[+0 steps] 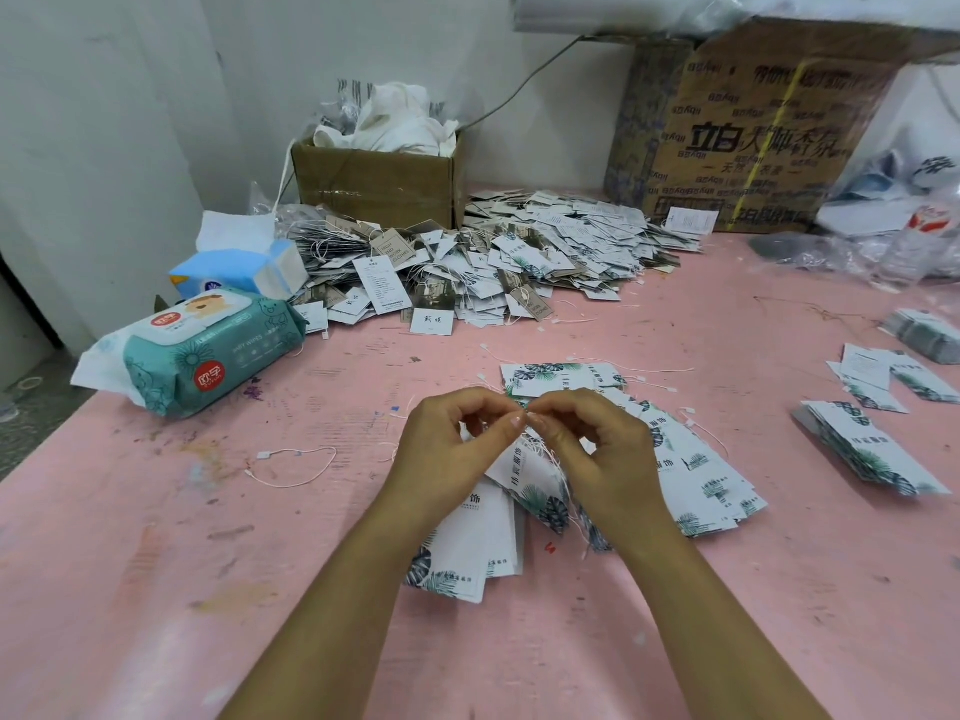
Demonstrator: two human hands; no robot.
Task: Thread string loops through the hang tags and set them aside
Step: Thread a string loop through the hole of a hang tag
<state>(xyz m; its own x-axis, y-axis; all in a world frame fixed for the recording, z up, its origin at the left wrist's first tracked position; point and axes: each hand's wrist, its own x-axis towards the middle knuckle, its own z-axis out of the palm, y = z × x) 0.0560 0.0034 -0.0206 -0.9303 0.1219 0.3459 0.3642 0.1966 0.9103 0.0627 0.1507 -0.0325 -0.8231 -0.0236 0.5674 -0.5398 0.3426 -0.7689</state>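
My left hand (452, 439) and my right hand (587, 444) meet fingertip to fingertip above the pink table (156, 563), pinching a thin white string loop (540, 454) at the top of a white hang tag with a green leaf print (524, 480). The tag hangs between the hands, partly hidden by them. Under the hands lies a fanned spread of the same leaf tags (691, 459). A loose string loop (296, 465) lies on the table to the left.
A big heap of strung tags (493, 262) fills the back of the table before a small cardboard box (379, 184) and a large printed carton (753, 137). Wet wipes (192, 350) and a tissue pack (244, 272) sit left. More tag stacks (872, 449) lie right.
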